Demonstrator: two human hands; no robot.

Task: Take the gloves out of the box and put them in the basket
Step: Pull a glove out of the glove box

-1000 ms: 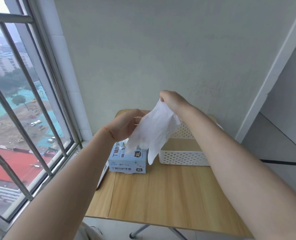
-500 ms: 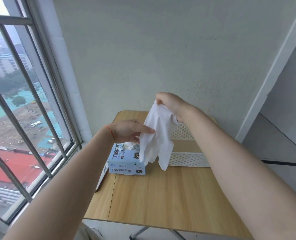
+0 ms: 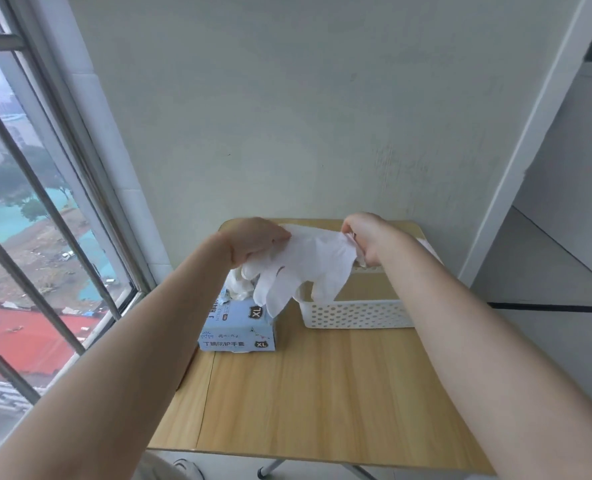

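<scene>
Two hands are up over the far end of the wooden table (image 3: 322, 393), stretching one white glove (image 3: 308, 265) between them. The white perforated basket (image 3: 356, 313) sits at the far right corner, and the blue glove box (image 3: 239, 327) is just left of it, near the left edge, with more gloves poking out the top. Left hand (image 3: 253, 240) grips the glove's finger end, right hand (image 3: 363, 233) pinches its cuff, and the glove hangs over the gap between box and basket.

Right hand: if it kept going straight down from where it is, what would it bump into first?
Probably the white basket. The right hand holds the glove above its far side, so it looks like the first thing below, though depth is hard to judge.
</scene>
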